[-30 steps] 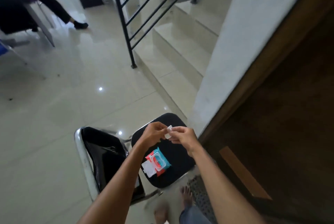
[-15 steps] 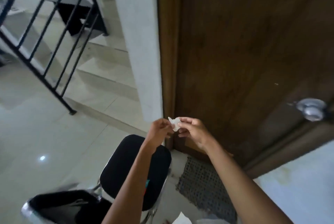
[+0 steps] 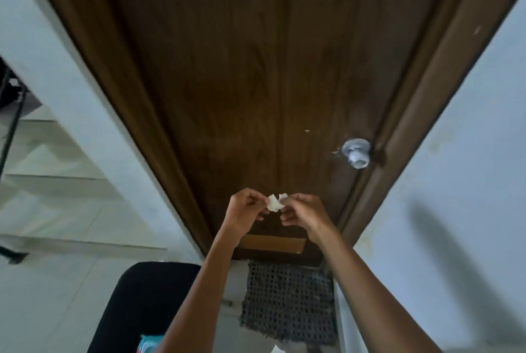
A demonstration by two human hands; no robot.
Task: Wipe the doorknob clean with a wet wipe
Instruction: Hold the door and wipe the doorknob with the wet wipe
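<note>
Both hands meet before the brown door (image 3: 242,68), the left hand (image 3: 244,210) and right hand (image 3: 302,210) each with a narrow grip pinching the crumpled wet wipe (image 3: 274,202) between them; the silver doorknob (image 3: 357,154) sits apart, up to their right.

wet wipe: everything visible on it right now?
The wet wipe is small, white and crumpled, like thin soft cloth, bunched and not spread flat. It is held in front of the brown door, pinched between the left hand and the right hand. It sits below and left of the doorknob, apart from it.
</note>
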